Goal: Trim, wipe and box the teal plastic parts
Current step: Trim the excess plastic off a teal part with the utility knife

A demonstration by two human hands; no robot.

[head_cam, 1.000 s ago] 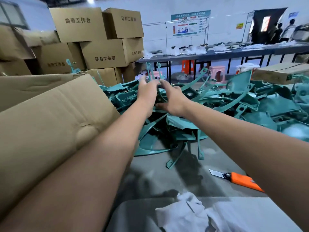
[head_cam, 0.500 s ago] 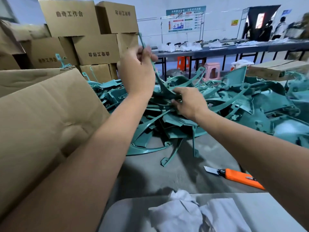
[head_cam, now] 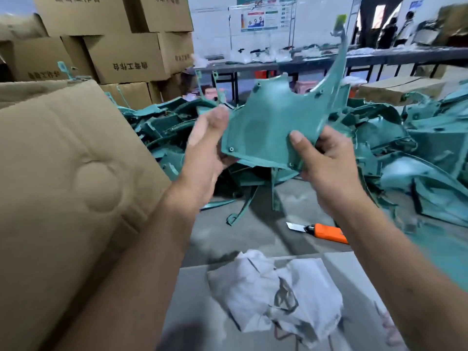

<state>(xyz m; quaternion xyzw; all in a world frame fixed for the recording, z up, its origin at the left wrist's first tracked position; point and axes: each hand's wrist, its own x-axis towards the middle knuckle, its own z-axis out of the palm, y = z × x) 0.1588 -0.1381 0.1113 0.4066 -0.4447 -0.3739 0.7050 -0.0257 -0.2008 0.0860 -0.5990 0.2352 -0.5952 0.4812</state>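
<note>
— What's different from a second ago?

— The heap of teal parts (head_cam: pixel 379 138) no longer holds this one. I've pulled a teal panel (head_cam: pixel 268 127) clear and hold it up over the worktop (head_cam: pixel 253 229).

— Who's holding it?

— Both hands. My left hand (head_cam: pixel 205 148) grips its left edge, my right hand (head_cam: pixel 321 158) pinches the lower right corner, fingers curled round it.

— Next?

— Probably trimming: the knife (head_cam: pixel 321 230) and the cloth (head_cam: pixel 276 292) lie below, untouched.

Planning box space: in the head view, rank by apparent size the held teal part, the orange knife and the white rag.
1. Held teal part
2. White rag, similar in apparent size and nearer the camera, so unsure
3. Orange knife, clearly smallest
</note>
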